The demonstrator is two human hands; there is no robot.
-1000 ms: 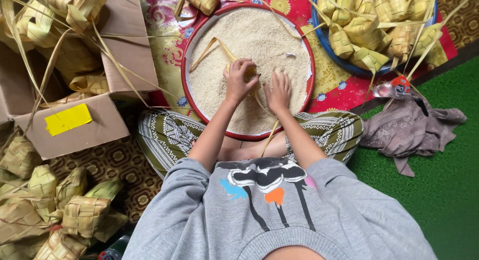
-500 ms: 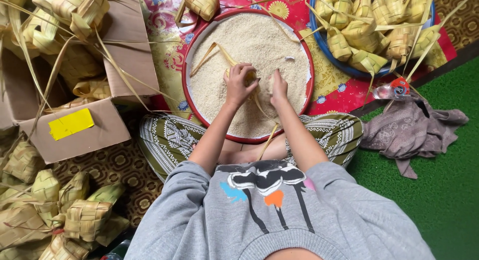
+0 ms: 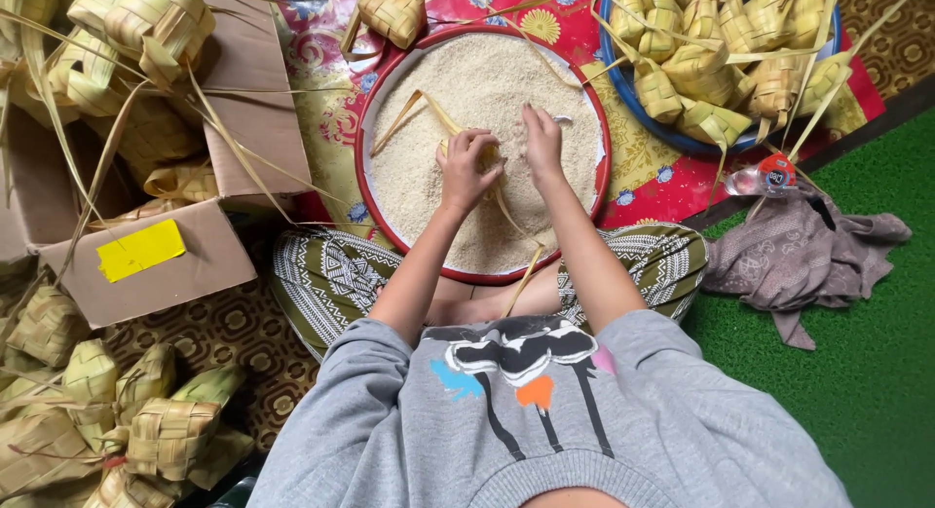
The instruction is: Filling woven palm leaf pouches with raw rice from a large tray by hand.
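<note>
A small woven palm-leaf pouch (image 3: 487, 157) sits low in the rice (image 3: 458, 89) near the middle of a round red-rimmed tray (image 3: 362, 128). The left hand (image 3: 466, 169) is curled around the pouch, fingers closed on it, with its loose leaf strips (image 3: 414, 113) trailing up and to the left across the grain. The right hand (image 3: 542, 143) rests just beside it, fingers bent down and touching the rice and the pouch's edge; whether it actually pinches anything cannot be told. Another long strip runs from the pouch down over the near rim of the tray.

Rice fills the tray almost to its rim, leaving open grain on the far side and to the left of the hands. The tray's near edge lies over the person's crossed legs in patterned cloth (image 3: 321, 269). Its right rim comes close to a blue basin (image 3: 623, 79) heaped with finished woven pouches, with only a narrow band of red floral mat (image 3: 662, 182) between them. One more pouch (image 3: 392, 11) lies just beyond the far rim. On the left, a cardboard box (image 3: 166, 260) with a yellow sticker holds more pouches, its flap near the tray's left edge. Further pouches (image 3: 146, 411) lie heaped at the floor's near left corner. To the right, a crumpled grey-brown cloth (image 3: 799, 255) lies on green carpet (image 3: 877, 372), well apart from the tray.
</note>
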